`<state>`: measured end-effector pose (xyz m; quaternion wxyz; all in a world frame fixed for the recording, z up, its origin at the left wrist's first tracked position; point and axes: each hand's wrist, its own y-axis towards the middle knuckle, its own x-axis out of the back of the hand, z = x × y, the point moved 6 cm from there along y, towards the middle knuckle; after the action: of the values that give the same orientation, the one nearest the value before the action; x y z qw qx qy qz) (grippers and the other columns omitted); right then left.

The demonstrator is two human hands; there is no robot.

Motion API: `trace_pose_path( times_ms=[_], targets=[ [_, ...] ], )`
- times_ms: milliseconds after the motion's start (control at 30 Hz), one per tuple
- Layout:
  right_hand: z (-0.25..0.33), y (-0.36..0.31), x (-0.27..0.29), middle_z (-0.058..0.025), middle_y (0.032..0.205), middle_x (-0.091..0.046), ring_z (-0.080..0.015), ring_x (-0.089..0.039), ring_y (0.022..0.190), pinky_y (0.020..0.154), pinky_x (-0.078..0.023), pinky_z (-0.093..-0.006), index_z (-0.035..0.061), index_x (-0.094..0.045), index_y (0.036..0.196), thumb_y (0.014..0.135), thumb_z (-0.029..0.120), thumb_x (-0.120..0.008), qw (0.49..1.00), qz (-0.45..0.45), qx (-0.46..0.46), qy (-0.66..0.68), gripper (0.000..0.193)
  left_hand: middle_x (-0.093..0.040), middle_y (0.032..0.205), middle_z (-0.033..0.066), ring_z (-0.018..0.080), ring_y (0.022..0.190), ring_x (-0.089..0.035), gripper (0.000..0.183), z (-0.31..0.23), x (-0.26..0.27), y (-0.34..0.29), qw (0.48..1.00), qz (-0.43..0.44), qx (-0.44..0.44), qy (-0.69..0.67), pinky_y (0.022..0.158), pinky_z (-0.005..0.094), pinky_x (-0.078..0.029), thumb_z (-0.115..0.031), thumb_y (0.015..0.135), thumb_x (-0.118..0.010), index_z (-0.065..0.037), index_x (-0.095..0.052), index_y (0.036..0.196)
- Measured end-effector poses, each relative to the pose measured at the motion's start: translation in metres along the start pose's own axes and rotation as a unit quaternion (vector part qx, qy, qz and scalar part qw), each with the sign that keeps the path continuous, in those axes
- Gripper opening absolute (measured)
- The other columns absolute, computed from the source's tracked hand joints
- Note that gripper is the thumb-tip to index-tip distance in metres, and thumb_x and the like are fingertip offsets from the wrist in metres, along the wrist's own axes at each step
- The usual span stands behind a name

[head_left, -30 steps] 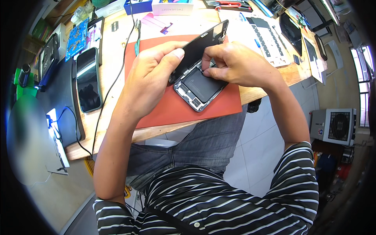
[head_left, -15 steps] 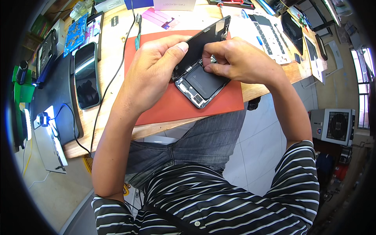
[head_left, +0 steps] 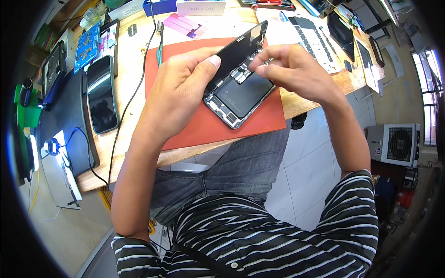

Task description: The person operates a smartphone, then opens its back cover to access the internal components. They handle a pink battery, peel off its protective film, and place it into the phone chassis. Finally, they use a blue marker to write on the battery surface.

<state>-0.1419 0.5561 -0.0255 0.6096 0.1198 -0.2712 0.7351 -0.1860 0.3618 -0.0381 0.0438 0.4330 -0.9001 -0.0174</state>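
Note:
An opened smartphone (head_left: 243, 95) lies on the orange-red mat (head_left: 185, 135), its black battery and silver inner parts exposed. Its display panel (head_left: 238, 46) stands tilted up along the left side of the body. My left hand (head_left: 178, 90) grips that panel by its lower left edge, thumb on the inner face. Over the far right part of the phone body is my right hand (head_left: 296, 69), its fingers curled and thumb close to the fingertips. Whether a small part sits between those fingers is too unclear to see.
Left of the mat lie a dark phone (head_left: 102, 95), a black cable (head_left: 139, 83) and a blue circuit board (head_left: 87, 46). A thin tool with a teal handle (head_left: 160, 44) touches the mat's far edge. Pink strips (head_left: 185, 25) lie beyond; a white panel with black strips (head_left: 315, 41) is far right.
My right hand has drawn back and to the right from the phone's middle, uncovering silver parts beyond the battery. My left hand still holds the display panel up.

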Motion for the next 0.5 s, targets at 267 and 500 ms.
trace_pose_path(
  times_ms=[267,500],
  targets=[
    [-0.023,-0.037,0.013,0.0085,0.056,-0.040,-0.0001,-0.029,0.044,0.039,-0.019,-0.0198,-0.0008,-0.069,0.114,0.092,0.020,-0.068,0.986,-0.008,-0.143,0.088,0.030,-0.072,0.095,0.0063,0.0081,0.083,-0.066,0.036,-0.008,-0.001,-0.002,0.995,0.029,0.038,-0.084,0.077,0.0244,-0.054,-0.020,0.105,-0.049,0.007,-0.065,0.123],
    [-0.020,-0.037,0.011,0.0061,0.057,-0.044,0.0004,-0.027,0.041,0.036,-0.016,-0.0206,-0.0037,-0.067,0.114,0.092,0.022,-0.068,0.981,-0.006,-0.155,0.115,0.034,-0.073,0.097,0.0094,0.0130,0.078,-0.072,0.037,0.005,0.017,-0.002,0.994,0.014,0.094,-0.062,0.068,0.0276,-0.063,-0.021,0.103,-0.053,0.004,-0.063,0.128]
  ],
)
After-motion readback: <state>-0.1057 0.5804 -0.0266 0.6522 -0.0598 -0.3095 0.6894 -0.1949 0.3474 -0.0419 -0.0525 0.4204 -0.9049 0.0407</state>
